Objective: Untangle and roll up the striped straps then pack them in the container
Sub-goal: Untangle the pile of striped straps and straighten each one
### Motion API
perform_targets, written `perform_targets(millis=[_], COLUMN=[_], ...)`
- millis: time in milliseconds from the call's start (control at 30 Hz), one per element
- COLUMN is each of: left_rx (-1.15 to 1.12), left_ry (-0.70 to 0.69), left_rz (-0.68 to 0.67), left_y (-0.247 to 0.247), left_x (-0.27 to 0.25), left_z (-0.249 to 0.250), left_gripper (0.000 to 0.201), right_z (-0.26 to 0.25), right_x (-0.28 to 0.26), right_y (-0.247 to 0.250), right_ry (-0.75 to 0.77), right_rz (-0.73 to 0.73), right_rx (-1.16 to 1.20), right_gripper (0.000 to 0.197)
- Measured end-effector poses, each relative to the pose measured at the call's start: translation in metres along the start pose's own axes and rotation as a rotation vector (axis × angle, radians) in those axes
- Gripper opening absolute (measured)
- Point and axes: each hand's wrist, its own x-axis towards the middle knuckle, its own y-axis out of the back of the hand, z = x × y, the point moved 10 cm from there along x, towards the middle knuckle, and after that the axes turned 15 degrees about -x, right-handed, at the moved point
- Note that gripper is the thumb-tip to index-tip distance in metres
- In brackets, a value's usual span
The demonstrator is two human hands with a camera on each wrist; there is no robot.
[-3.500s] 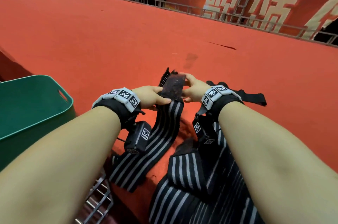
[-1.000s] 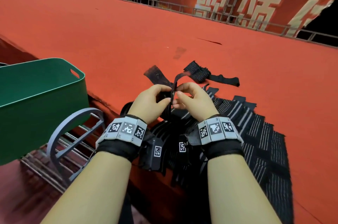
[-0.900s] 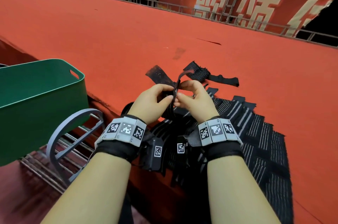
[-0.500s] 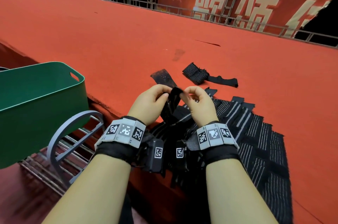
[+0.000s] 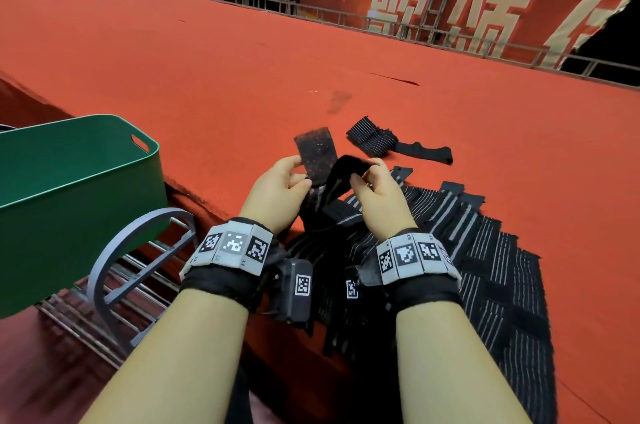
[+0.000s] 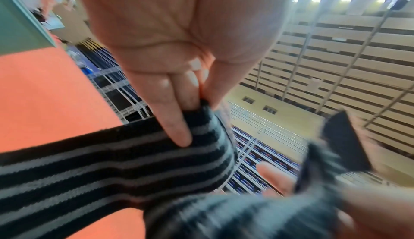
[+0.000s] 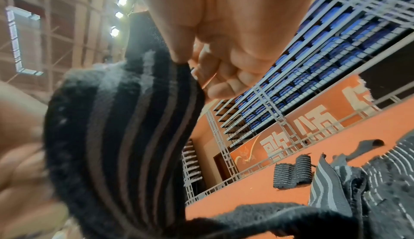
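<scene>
Both hands hold one black strap with grey stripes [image 5: 337,181] above the red table's near edge. My left hand [image 5: 280,186] pinches its edge [image 6: 201,117] between thumb and curled fingers, near the dark velcro end [image 5: 317,153]. My right hand [image 5: 375,188] pinches the bent strap [image 7: 125,118] opposite, with the strap arched between the two hands. The rest of the strap hangs down into the pile of striped straps [image 5: 485,250] spread on the table at the right. The green container [image 5: 69,202] stands at the left, open.
A folded striped strap with a black tail [image 5: 388,143] lies alone on the red table [image 5: 242,77] beyond the hands. A grey metal rack with a round hoop [image 5: 131,264] sits below the table edge beside the container. A railing and red banner [image 5: 450,8] line the far side.
The hands have drawn slightly apart and folded the strap's end over into an arch; the velcro end now stands up flat behind the left fingers. The view has tilted a little lower.
</scene>
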Motion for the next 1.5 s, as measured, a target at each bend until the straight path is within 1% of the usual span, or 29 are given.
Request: perform_targets(millis=[100,167,233,267,333,433,500,633,733,900,1067,1167,1233,1300,1333,1400,1500], left_rx=[-0.028,-0.031,-0.038,-0.043,-0.058,-0.144,-0.165,-0.133,-0.128,-0.119,-0.065,-0.084,-0.119,-0.097,-0.076,-0.018,0.054], left_ry=[0.024,0.034,0.015,-0.003,-0.030,-0.032,-0.029,-0.021,-0.026,-0.046,-0.042,-0.030,-0.041,-0.064,-0.074,-0.101,-0.131], left_rz=[0.138,0.177,0.122,0.080,0.017,-0.064,-0.089,-0.128,-0.170,-0.198,-0.219,-0.220,-0.185,-0.159,-0.145,-0.121,-0.126], left_y=[0.024,0.036,0.031,0.024,0.011,-0.003,-0.006,-0.013,-0.018,-0.020,-0.021,-0.023,-0.021,-0.018,-0.016,-0.012,-0.012], left_x=[0.009,0.010,0.009,0.007,0.004,0.000,-0.002,-0.002,-0.002,-0.005,-0.006,-0.007,-0.007,-0.006,-0.005,-0.004,-0.005], left_z=[-0.011,-0.013,-0.009,-0.005,-0.001,-0.004,-0.006,-0.010,-0.012,-0.006,-0.008,-0.007,-0.005,-0.002,-0.001,0.000,0.002], left_gripper=[0.030,0.030,0.029,0.029,0.032,0.039,0.046,0.058,0.062,0.059,0.055,0.046,0.034,0.024,0.021,0.024,0.029], right_z=[0.004,0.005,0.001,0.000,-0.004,-0.005,-0.003,0.002,0.004,0.007,0.006,0.006,0.005,0.002,0.001,-0.002,-0.002], right_x=[-0.002,-0.001,0.000,0.001,0.000,0.000,-0.001,-0.002,-0.001,0.000,-0.001,-0.001,-0.002,-0.003,-0.003,-0.004,-0.004], right_y=[0.011,0.014,0.010,0.007,0.003,0.002,0.004,0.005,0.004,0.002,0.003,0.003,0.003,0.004,0.003,0.000,-0.003], right_ry=[-0.019,-0.012,0.010,0.011,0.003,-0.007,-0.024,-0.055,-0.078,-0.106,-0.101,-0.097,-0.086,-0.064,-0.053,-0.032,-0.035], right_rz=[0.024,0.001,-0.019,-0.014,0.027,0.083,0.110,0.136,0.146,0.146,0.150,0.152,0.155,0.156,0.148,0.119,0.101], right_rx=[0.056,0.027,-0.033,-0.029,0.013,0.055,0.059,0.085,0.084,0.074,0.032,0.007,0.002,0.002,0.002,-0.001,0.000], right_gripper=[0.011,0.008,0.016,0.016,0.017,0.019,0.019,0.020,0.019,0.016,0.010,0.010,0.009,0.009,0.009,0.009,0.009])
